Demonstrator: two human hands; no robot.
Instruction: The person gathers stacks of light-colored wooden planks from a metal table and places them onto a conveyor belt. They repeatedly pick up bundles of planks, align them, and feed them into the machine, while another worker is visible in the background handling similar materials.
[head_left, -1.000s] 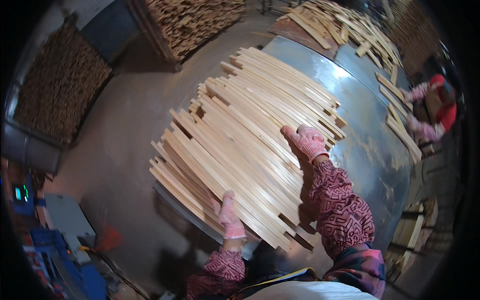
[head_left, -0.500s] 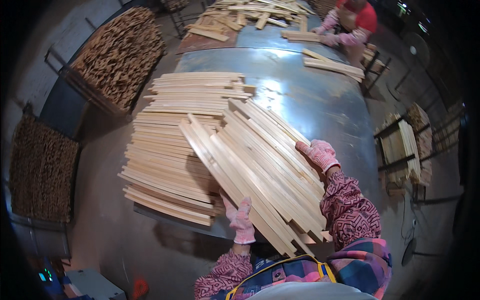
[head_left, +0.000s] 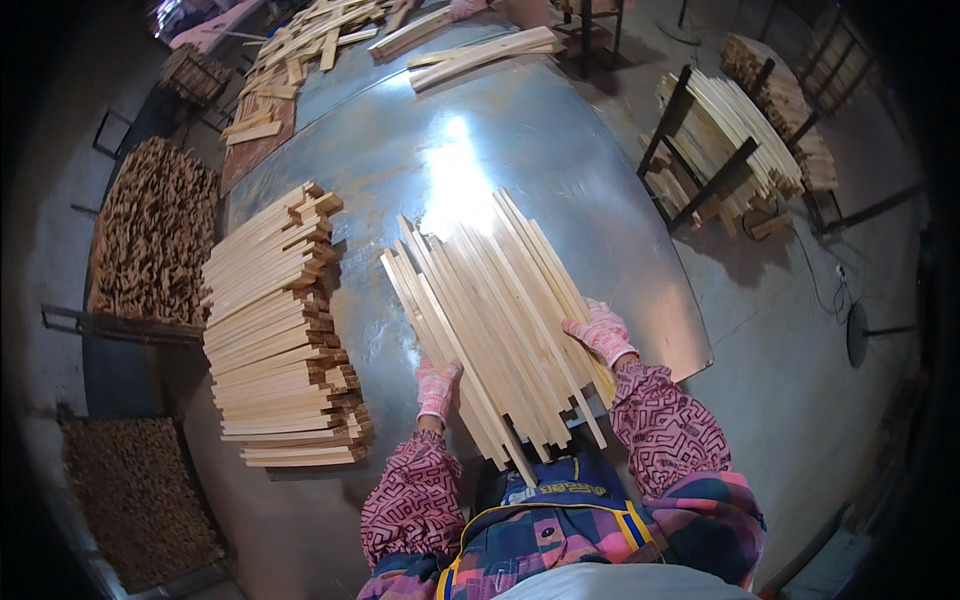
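Note:
A bundle of pale wooden strips (head_left: 497, 325) is pressed between my two hands above the near part of the metal table. My left hand (head_left: 437, 388), in a pink-and-white knit glove, grips the bundle's left side, its fingertips partly hidden under the outer strips. On the opposite side my right hand (head_left: 603, 333), gloved alike, clasps the edge with its fingers against the outermost strip. The strips run lengthwise away from me, their ends uneven. Left of the bundle, apart from it, lies a wide stack of similar strips (head_left: 275, 345) with staggered right ends.
The shiny metal tabletop (head_left: 620, 240) extends ahead. Loose boards (head_left: 485, 58) lie at its far side, near another person's gloved hand (head_left: 466, 8) and a heap of scattered slats (head_left: 325, 30). Big wood piles (head_left: 155, 235) stand at left; a rack of strips (head_left: 730, 135) stands at right.
The bundle has come off the left stack, moving right and turning to point more straight away from me. Both hands moved with it. My view has swung to the right.

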